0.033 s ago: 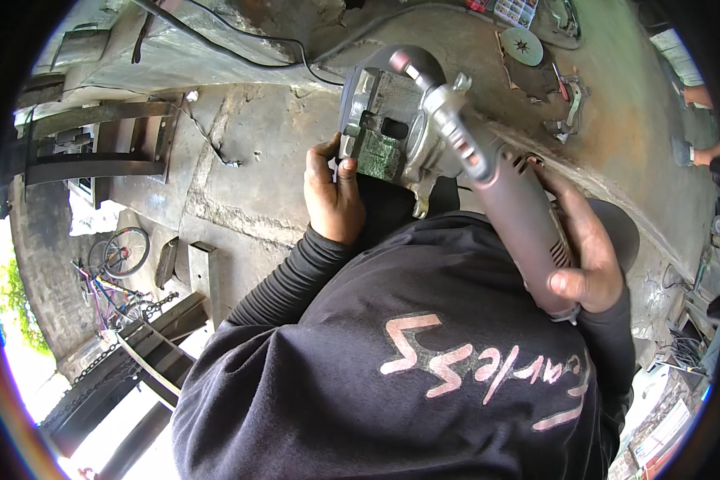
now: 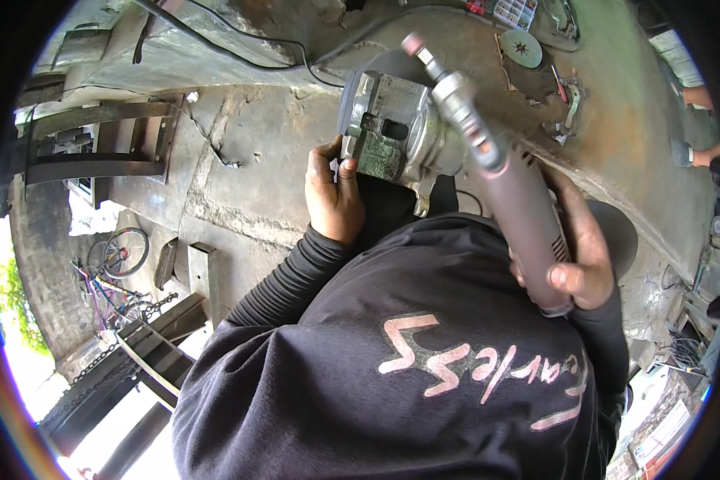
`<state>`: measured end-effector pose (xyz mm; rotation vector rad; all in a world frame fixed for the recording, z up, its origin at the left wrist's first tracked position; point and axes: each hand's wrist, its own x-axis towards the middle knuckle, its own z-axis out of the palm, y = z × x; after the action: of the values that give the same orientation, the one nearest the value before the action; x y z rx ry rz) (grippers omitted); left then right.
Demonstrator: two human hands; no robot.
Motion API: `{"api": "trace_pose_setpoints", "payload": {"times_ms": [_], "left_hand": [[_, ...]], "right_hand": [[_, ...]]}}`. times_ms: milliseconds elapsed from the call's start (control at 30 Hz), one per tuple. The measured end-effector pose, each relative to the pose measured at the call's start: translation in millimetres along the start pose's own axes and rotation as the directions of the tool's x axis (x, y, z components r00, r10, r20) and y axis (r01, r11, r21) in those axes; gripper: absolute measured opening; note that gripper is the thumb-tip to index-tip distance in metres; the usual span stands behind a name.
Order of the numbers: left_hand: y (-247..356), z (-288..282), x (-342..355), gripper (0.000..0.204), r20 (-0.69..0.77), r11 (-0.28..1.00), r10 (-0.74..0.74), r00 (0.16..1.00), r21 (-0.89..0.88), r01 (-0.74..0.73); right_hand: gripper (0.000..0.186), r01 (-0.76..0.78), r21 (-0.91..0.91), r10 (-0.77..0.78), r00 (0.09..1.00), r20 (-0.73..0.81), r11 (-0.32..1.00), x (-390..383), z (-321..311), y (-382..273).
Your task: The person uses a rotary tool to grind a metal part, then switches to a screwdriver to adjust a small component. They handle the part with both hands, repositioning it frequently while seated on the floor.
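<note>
A die grinder with a dark body and silver nose slants across my right side, my right hand wrapped round its rear half. Its tip carries a small pinkish grinding stone, above the far end of a metal casting and apart from it. That casting, which looks like a brake caliper, rests on my lap, with square openings and a greenish worn face. My left hand grips its left edge, thumb on the near side and fingers partly hidden. The grinder's nose covers some of the casting's right side.
A green disc, a red-handled tool and a metal bracket lie on the floor at far right, near a parts organizer. Cables cross the far floor. Steel frames and a bicycle stand left. Another person's feet show at right.
The grinder has shifted slightly right and its stone tip has moved away from me, uncovering more of the casting. My left hand and the casting have hardly moved.
</note>
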<state>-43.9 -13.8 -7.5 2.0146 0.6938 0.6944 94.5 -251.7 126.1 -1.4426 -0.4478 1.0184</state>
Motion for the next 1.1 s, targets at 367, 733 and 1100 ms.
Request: {"api": "trace_pose_setpoints", "payload": {"times_ms": [367, 733, 1100], "left_hand": [[-29.1, -2.6, 35.0, 0.024, 0.133, 0.999, 0.044, 0.99, -0.016, -0.042], [-24.3, -4.8, 56.4, 0.047, 0.233, 0.906, -0.095, 0.968, -0.383, 0.181], [-18.6, -18.9, 86.1, 0.057, 0.464, 0.849, -0.239, 0.853, -0.327, 0.415]], "right_hand": [[0.078, 0.272, 0.54, -0.276, 0.958, -0.076, 0.796, 111.9, 2.4, 76.8], [0.09, 0.206, 0.466, -0.21, 0.977, -0.044, 0.86, 115.3, -2.4, 74.6], [0.098, 0.177, 0.322, -0.137, 0.98, -0.141, 0.93, 82.3, -33.9, 54.9]]}}
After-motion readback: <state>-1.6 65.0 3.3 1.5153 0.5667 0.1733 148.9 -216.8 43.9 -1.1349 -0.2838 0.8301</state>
